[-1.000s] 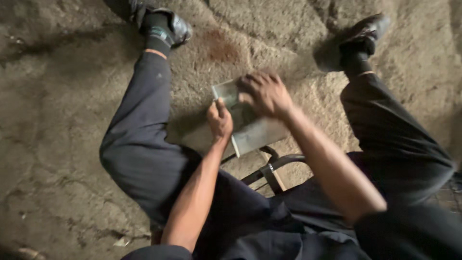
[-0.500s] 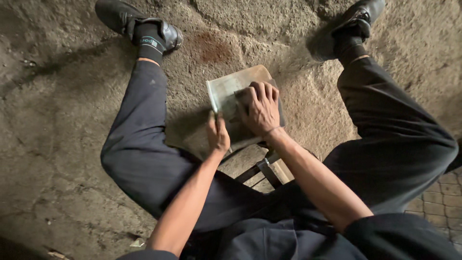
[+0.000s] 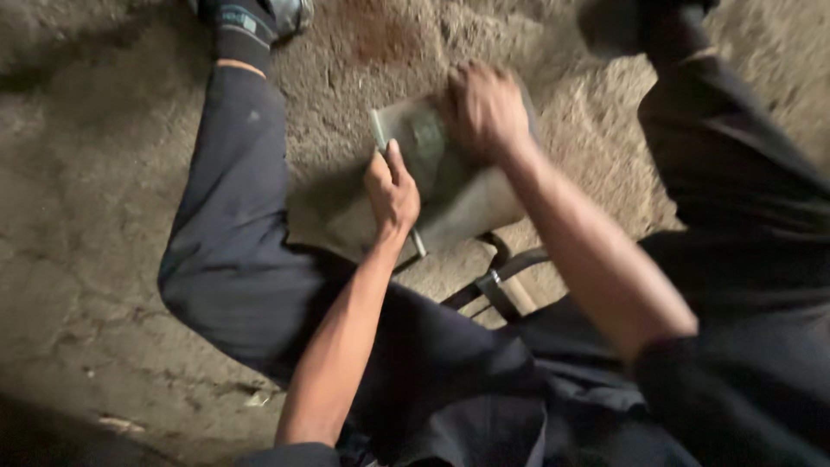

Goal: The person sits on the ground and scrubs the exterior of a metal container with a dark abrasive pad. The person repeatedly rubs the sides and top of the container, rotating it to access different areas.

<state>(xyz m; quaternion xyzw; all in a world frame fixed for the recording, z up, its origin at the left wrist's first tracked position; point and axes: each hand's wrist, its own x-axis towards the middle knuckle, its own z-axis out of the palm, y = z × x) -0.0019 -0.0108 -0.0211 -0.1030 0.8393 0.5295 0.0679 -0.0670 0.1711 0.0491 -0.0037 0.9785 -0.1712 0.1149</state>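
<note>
Left hand (image 3: 393, 190) clamped on near-left edge of flat grey slab (image 3: 467, 203); right hand (image 3: 484, 108) closed on top, blurred. Slip risk: loose hold, slab dropping onto dirt floor (image 3: 86, 173).

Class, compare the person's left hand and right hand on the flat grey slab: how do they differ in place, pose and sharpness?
The left hand grips the near left edge of the slab; the right hand lies on top, toward its far end. The left hand points its thumb up along the edge; the right hand is curled, knuckles up. The left hand looks fairly sharp; the right hand is blurred. Both are bare and touch the same slab.
</note>
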